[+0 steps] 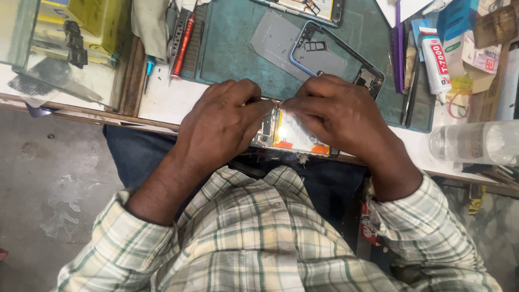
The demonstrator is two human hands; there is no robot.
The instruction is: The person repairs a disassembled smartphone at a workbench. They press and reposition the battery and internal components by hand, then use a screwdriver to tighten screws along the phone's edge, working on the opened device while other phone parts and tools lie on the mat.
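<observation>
An opened phone (289, 135) with its back off lies at the near edge of the workbench, showing a white battery with orange tabs and a circuit board. My left hand (224, 121) grips its left end, fingers curled over the board. My right hand (338, 116) rests on its right and top side, fingertips pressed at the upper edge where both hands meet. A separate phone frame with a blue rim (335, 54) lies on the green work mat (232, 43) just behind my hands.
A red-handled screwdriver (182, 46) and a blue tool (148, 67) lie at the mat's left. A glue tube (438, 59), purple pry tools (398, 48) and boxes sit at right. A clear plastic bottle (476, 141) lies at the right edge. Another phone (308, 8) sits at the top.
</observation>
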